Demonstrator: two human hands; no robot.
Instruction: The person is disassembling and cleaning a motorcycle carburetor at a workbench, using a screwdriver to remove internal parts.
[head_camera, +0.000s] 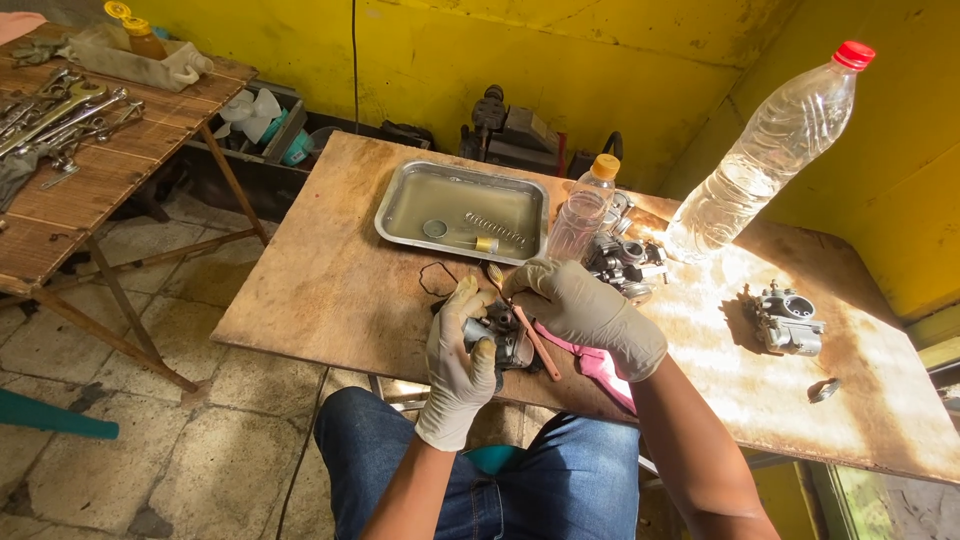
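Nearest to the camera are the person's knees in blue denim jeans (520, 470), under the edge of the brown wooden worktop (330, 290). Just above them, the left hand (458, 350) in a pale rubber glove is closed around a small dark grey metal carburettor body (505, 340), which it holds at the near edge of the worktop. The right hand (585, 310), gloved the same way, is closed around a thin brush with a reddish-brown handle (530, 335); the brush end points up beside the left thumb and the handle crosses over the carburettor body. A pink cloth (600, 365) lies under the right wrist.

Behind the hands, a thin black rubber ring (437, 279) lies flat on the worktop. Further back stands a rectangular steel tray (400, 200) with yellowish liquid, and in it a coil spring (495, 230), a round disc and a small brass piece. Just right of the tray stands a small clear plastic bottle with an orange cap (585, 210), and near it a second grey carburettor (625, 265). A large clear plastic bottle with a red cap (770, 150) leans to the right. A third grey carburettor part (788, 322) rests well apart on the right side. On the left, a slatted wooden table (70, 200) carries steel spanners (60, 115).
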